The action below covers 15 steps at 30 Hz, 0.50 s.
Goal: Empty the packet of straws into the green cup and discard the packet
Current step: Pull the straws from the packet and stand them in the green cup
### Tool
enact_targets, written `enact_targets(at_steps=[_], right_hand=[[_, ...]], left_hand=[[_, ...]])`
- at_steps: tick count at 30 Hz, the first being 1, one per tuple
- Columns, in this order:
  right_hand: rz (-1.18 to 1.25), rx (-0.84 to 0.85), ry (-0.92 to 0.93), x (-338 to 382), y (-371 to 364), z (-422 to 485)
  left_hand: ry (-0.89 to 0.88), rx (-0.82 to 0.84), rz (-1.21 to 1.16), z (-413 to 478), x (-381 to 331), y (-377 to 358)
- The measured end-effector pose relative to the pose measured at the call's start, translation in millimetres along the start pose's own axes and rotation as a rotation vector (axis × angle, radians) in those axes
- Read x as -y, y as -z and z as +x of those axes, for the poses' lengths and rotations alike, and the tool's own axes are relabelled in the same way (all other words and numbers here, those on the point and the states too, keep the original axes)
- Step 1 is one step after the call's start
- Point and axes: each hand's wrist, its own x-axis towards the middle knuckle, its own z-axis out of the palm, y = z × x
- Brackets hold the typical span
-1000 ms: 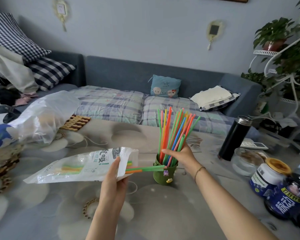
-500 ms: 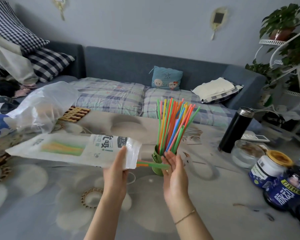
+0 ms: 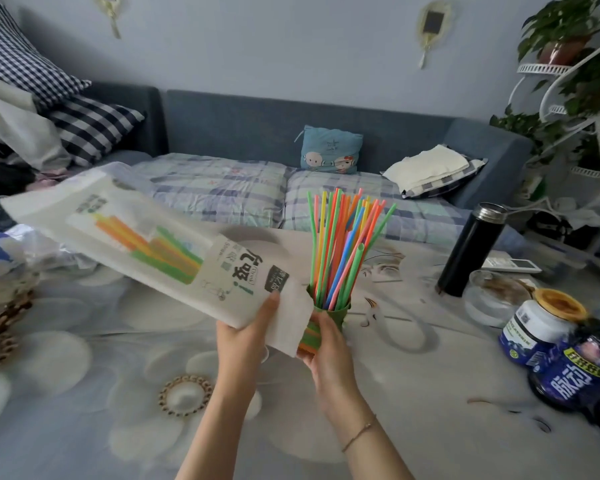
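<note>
The person is midway through emptying the packet [image 3: 146,244]. The left hand [image 3: 246,327] pinches its open end between thumb and fingers, holding it tilted so the closed end rides high to the left and the mouth points down toward the right. A few orange and green straws [image 3: 160,247] remain inside, showing through the clear window, and their lower ends poke out of the mouth into the right hand [image 3: 326,344], whose grip curls loosely around them; how firmly it is closed I cannot tell. Just behind that hand the green cup [image 3: 336,311] stands on the desk [image 3: 84,393], already crowded with upright straws fanning out in many colours.

By my reckoning most of the job is done: only this last small bunch is left. The next move calls for drawing those straws clear of the packet, turning them upright and threading them down among the others without tipping the cup, which looks light and top-heavy. After that, the emptied packet needs throwing away; no bin shows from here.
</note>
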Motion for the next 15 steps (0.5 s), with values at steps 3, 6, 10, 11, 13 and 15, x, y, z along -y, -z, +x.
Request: enact_targets(at_steps=[3,6,10,11,13,15], right_hand=[[-0.441,0.079,0.262,3.4,4.6,-2.5],[-0.576,0.201,0.347,15.9,11.9,-4.0],[-0.623,0.246,0.443,35.7,19.8,-5.8],[-0.606,0.231,0.468,41.4,21.8,-5.9],[-0.512,0.188,0.497,53.2,26.1,-6.4],[-0.378,0.112,0.522,64.3,29.1,-7.5]], left_hand=[[0.084,-0.017,-0.085,1.6,-1.9,5.1],[0.137,0.0,-0.162,2.2,-6.8,8.7],[0.277,0.003,-0.288,9.8,-8.1,17.1],[0.315,0.003,-0.329,12.0,-8.3,19.3],[0.352,0.0,-0.4,14.7,-9.8,22.5],[0.353,-0.003,-0.456,16.2,-12.1,25.6]])
